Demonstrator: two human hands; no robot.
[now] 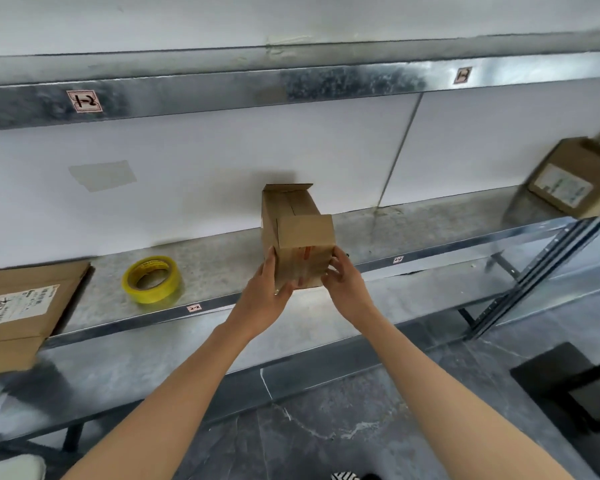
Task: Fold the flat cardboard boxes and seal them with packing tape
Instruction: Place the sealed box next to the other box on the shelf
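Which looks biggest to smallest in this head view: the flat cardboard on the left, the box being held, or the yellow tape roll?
1. flat cardboard, even cut off by the frame edge.
2. held box.
3. tape roll, clearly smallest.

The box [298,237] was matt brown cardboard. The tape roll [152,279] was glossy yellow plastic. The shelf [222,258] was mottled galvanised metal with a dull sheen. The flat box [54,277] bore a white paper label [18,303]. The floor [326,427] was smooth, veined dark stone.
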